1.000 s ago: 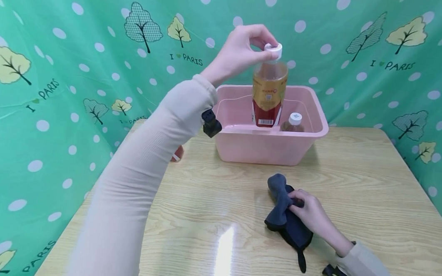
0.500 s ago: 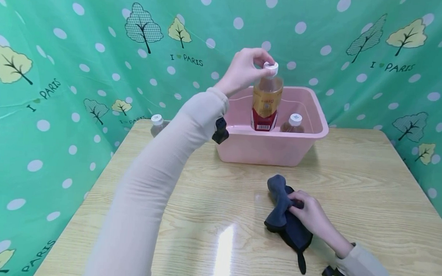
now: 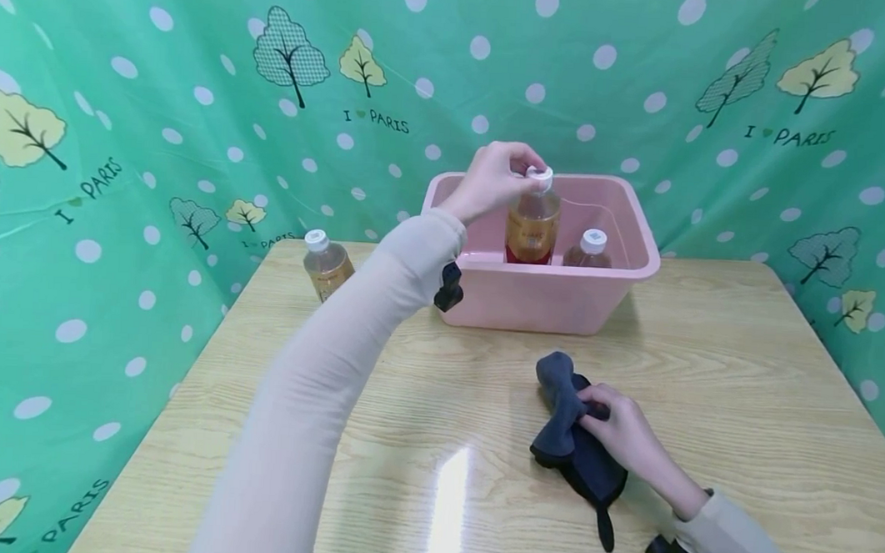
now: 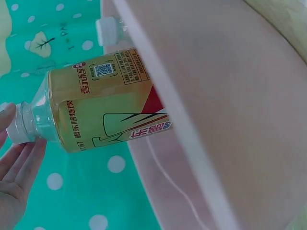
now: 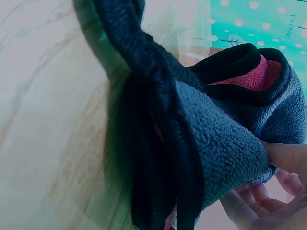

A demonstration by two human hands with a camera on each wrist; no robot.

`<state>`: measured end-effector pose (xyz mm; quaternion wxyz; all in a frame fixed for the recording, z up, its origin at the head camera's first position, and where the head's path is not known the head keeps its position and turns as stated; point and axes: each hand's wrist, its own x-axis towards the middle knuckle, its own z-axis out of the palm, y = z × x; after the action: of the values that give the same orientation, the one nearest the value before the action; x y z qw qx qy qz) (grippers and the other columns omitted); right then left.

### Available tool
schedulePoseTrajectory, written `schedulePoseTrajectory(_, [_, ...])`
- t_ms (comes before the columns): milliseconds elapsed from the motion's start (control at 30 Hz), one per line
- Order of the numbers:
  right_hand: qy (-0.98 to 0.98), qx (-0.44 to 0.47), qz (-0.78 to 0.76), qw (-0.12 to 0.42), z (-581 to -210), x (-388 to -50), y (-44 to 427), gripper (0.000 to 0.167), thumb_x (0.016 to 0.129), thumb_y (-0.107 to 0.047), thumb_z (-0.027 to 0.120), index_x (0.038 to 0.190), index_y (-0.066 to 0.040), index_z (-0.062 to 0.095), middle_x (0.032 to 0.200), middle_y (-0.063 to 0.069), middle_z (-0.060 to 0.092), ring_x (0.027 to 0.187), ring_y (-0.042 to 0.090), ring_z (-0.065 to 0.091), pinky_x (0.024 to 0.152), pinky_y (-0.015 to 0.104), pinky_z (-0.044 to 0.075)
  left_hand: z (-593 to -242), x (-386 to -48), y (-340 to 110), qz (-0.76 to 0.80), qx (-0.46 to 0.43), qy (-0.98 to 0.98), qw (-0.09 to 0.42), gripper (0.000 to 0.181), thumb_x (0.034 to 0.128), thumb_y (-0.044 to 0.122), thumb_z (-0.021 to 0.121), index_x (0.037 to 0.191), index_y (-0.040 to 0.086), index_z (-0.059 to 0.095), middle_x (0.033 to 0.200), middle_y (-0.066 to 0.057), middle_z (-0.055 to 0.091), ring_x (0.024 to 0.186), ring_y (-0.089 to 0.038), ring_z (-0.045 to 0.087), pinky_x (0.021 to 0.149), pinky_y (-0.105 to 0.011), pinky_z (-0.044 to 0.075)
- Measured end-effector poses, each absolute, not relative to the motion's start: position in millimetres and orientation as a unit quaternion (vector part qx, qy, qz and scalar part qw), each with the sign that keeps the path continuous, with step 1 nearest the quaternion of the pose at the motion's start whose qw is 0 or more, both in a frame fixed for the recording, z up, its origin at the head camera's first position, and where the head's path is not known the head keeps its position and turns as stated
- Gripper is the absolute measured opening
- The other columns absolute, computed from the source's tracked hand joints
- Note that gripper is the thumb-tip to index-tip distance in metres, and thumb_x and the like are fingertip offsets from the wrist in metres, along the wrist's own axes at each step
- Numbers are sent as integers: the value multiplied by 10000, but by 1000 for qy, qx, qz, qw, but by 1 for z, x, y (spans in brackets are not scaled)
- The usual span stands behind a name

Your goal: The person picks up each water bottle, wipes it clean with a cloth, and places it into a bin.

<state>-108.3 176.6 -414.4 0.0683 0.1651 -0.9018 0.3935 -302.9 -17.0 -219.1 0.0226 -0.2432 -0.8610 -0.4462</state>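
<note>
The left arm runs from the bottom edge, left of centre, up to the upper middle of the head view, its pale left sleeve (image 3: 316, 395) slanting rightward. The left hand (image 3: 491, 183) is bent over at the wrist, thumb and fingertips closed on the white cap (image 3: 542, 178) of a labelled bottle (image 3: 533, 227). This bottle hangs upright within the pink tub (image 3: 524, 302), at the upper centre, its base hidden by the front wall. A shorter-looking capped bottle (image 3: 588, 255) stands in the tub just to its right.

The right arm comes in from the lower right corner. The right hand (image 3: 621, 428) pinches a fold of the dark grey cloth (image 3: 590, 464), which lies bunched on the table (image 3: 746, 368) right of centre.

Compared with a second ago, the left hand and its bottle are lower; the bottle's red lower part has mostly sunk behind the tub wall. A third bottle (image 3: 328, 269), left of the tub, was largely covered by the sleeve and now shows more. The right hand and cloth look unmoved.
</note>
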Motion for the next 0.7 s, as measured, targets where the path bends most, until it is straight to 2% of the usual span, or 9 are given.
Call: schedulePoseTrajectory(700, [-903,161,393,68,-415,-108,174,209,687,145,644,839,4,624,830,80,595,753,188,559,611,261,477,-252,-306,-12,-403,-229,-886,-20,211,795,83,653,996,20,641,937,-62,615,825,-145,536,702,-169,463])
